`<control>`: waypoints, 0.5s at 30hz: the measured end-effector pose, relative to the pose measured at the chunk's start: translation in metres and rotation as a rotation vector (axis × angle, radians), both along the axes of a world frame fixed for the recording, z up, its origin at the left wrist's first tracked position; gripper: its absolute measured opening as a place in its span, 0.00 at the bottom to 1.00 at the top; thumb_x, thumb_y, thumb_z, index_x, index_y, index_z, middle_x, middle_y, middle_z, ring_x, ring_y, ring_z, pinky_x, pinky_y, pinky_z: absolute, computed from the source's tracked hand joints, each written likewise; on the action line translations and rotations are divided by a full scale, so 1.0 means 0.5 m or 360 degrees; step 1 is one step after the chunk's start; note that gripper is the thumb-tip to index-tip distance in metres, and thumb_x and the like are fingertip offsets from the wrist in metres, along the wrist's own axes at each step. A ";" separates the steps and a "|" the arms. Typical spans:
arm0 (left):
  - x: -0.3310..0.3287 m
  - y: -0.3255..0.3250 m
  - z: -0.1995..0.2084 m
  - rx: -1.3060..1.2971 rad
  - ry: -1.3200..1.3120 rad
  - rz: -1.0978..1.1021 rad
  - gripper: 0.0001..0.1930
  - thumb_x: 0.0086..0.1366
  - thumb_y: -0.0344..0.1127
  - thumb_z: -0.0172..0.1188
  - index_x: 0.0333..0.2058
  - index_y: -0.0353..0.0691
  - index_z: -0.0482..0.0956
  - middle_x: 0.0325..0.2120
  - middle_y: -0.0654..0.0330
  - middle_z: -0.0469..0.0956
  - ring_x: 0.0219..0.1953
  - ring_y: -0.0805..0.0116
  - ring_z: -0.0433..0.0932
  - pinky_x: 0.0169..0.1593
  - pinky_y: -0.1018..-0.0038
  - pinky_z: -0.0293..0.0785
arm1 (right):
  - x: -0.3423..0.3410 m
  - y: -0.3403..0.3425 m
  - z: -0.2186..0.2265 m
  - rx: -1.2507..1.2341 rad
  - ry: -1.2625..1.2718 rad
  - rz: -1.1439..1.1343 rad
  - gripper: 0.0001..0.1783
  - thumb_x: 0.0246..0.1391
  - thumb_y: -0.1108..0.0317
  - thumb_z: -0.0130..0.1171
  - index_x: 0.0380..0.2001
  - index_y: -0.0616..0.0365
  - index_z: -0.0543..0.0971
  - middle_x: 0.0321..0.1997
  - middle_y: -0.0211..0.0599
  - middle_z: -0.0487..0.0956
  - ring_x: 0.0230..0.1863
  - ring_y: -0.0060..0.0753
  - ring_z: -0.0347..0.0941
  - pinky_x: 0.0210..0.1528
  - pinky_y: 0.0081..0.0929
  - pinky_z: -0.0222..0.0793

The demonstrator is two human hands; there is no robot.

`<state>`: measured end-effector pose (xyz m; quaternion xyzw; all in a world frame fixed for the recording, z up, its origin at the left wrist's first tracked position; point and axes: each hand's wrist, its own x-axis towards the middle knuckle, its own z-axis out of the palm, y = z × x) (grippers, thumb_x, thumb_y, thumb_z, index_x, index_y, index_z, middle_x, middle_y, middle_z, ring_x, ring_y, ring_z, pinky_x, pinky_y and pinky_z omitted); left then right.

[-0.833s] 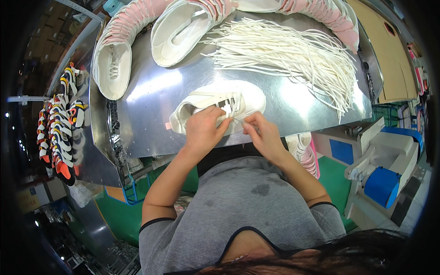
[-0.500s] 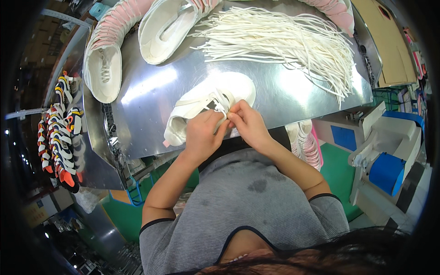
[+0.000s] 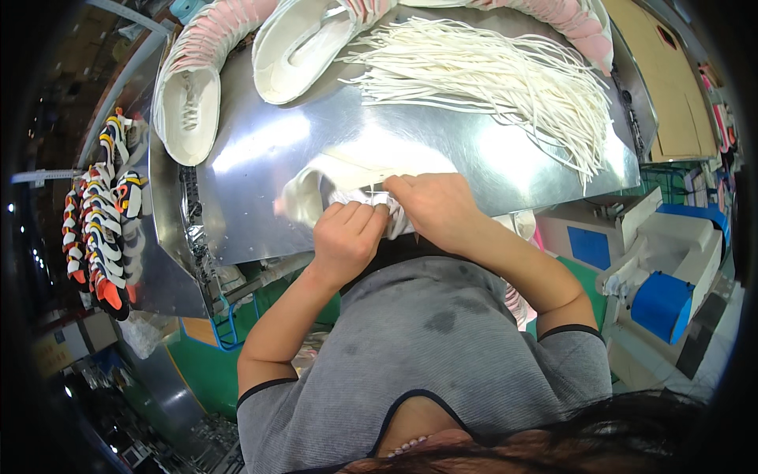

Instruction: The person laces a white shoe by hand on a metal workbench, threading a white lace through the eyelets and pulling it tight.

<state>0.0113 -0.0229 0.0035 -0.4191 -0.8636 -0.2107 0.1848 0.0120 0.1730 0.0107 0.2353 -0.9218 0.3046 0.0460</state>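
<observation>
A white shoe (image 3: 304,195), smeared by motion, lies tilted on its side near the table's front edge, its opening to the left. My left hand (image 3: 347,241) is closed, knuckles up, with its curled fingers against the shoe's near side around the lacing. Pinched fingers of my right hand (image 3: 434,207) meet a thin white shoelace (image 3: 372,188) over the lacing, just right of the left fingertips. What lies inside both grips is mostly hidden by the fingers.
A pile of loose white laces (image 3: 489,71) covers the far right of the metal table (image 3: 260,186). Nested white-and-pink shoe uppers (image 3: 189,110) line its far left edge. Colourful shoe parts (image 3: 103,237) hang at left; a grey-and-blue machine (image 3: 663,261) stands at right.
The shoe has rolled toward me, and its laced side now faces the hands. My right hand has turned knuckles up and shifted slightly; the left fingers have curled in.
</observation>
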 end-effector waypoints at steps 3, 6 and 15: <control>0.008 0.000 -0.008 -0.0052 0.0007 0.0016 0.06 0.51 0.28 0.65 0.29 0.40 0.79 0.20 0.63 0.68 0.23 0.67 0.72 0.27 0.70 0.64 | 0.010 -0.007 -0.011 0.0256 -0.0325 -0.0038 0.10 0.50 0.67 0.62 0.36 0.55 0.76 0.28 0.36 0.82 0.32 0.44 0.81 0.30 0.41 0.73; 0.005 0.004 -0.018 -0.0029 -0.0017 -0.0043 0.05 0.52 0.28 0.65 0.29 0.40 0.79 0.20 0.63 0.68 0.23 0.66 0.71 0.27 0.70 0.64 | -0.017 0.013 -0.013 -0.0335 -0.0715 0.0019 0.11 0.57 0.68 0.62 0.42 0.60 0.81 0.31 0.41 0.84 0.34 0.38 0.82 0.36 0.33 0.75; 0.008 0.008 -0.014 0.0033 -0.0309 -0.0132 0.07 0.53 0.28 0.68 0.31 0.40 0.78 0.21 0.62 0.70 0.24 0.64 0.72 0.28 0.68 0.66 | -0.114 0.233 0.218 -0.1662 0.0255 -0.0371 0.07 0.60 0.73 0.61 0.40 0.59 0.83 0.35 0.34 0.84 0.39 0.24 0.80 0.49 0.28 0.78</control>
